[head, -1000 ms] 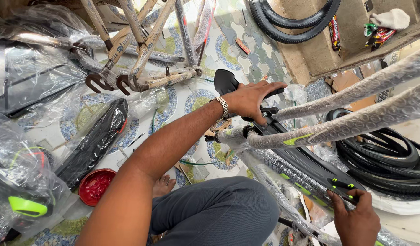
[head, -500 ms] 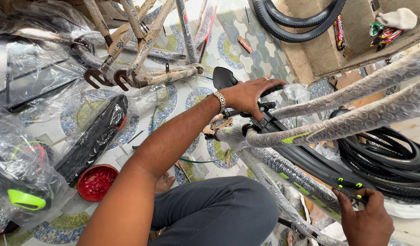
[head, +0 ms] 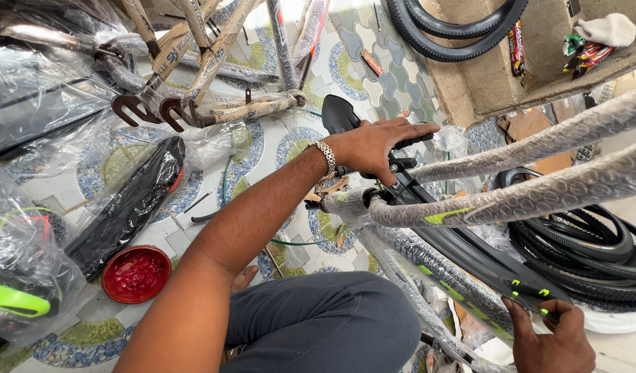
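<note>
Fingers of the left hand (head: 380,141) are laid flat and slightly spread over the black seat clamp (head: 390,169) at the top of the wrapped bicycle frame (head: 511,200), pressing on it rather than pinching. Fingers of the right hand (head: 553,338) are curled around the lower end of the black mudguard (head: 470,259), which is held along the frame between the two hands. The mudguard is seen lined up against the frame, but no bolt or tool is visible at it, so the fitting is judged to be at an early stage, with fastening not yet done. Bubble wrap is left on the frame tubes. Black tyres (head: 580,255) are stacked just beside the frame. A red dish (head: 136,274) and bagged parts (head: 124,207) are spread on the patterned floor (head: 373,76), and wrapped forks (head: 194,90) are lying well apart.
</note>
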